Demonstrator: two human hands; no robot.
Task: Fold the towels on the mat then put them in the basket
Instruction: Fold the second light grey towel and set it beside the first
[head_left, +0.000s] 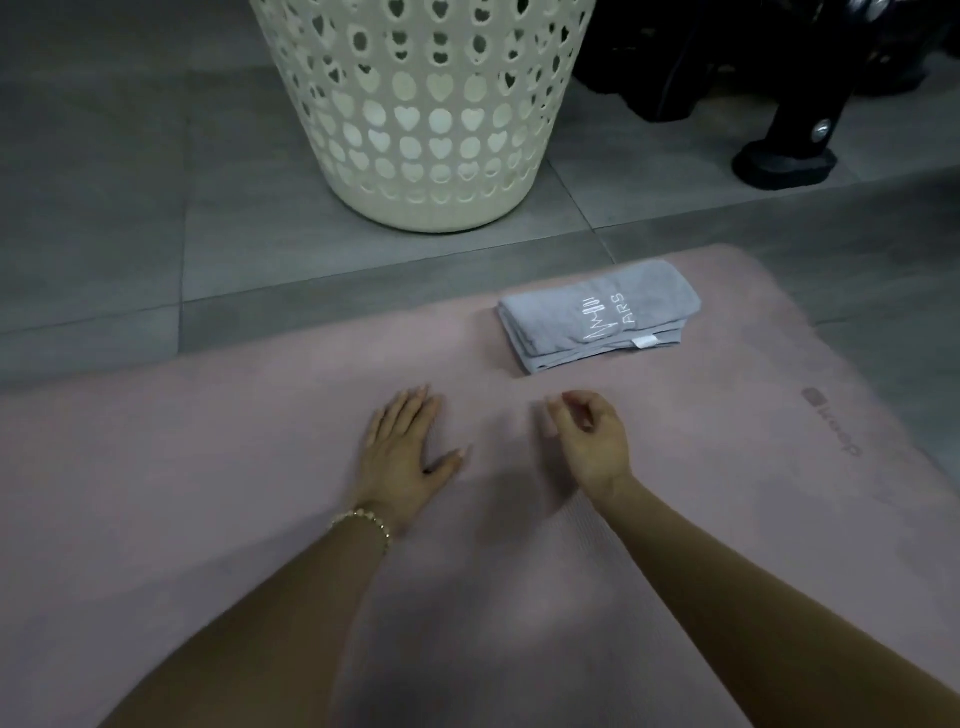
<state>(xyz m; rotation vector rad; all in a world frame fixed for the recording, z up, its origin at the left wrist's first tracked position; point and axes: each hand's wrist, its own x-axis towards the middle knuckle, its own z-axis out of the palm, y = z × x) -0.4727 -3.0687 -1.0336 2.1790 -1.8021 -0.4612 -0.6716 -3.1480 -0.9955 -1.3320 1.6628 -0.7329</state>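
Observation:
A grey towel (597, 314) with white stitched lettering lies folded into a small rectangle on the pink mat (208, 467), near the mat's far edge, right of centre. My left hand (402, 449) rests flat on the mat with the fingers spread, holding nothing. My right hand (589, 439) hovers just below the towel, fingers loosely curled and empty. Both hands are apart from the towel. The cream basket (431, 114) with heart-shaped holes stands on the floor beyond the mat; its inside is out of view.
Grey floor tiles (104, 208) surround the mat. Black equipment with a rubber foot (784, 166) stands at the back right, close to the basket. A dark logo (831, 421) is printed near the mat's right end.

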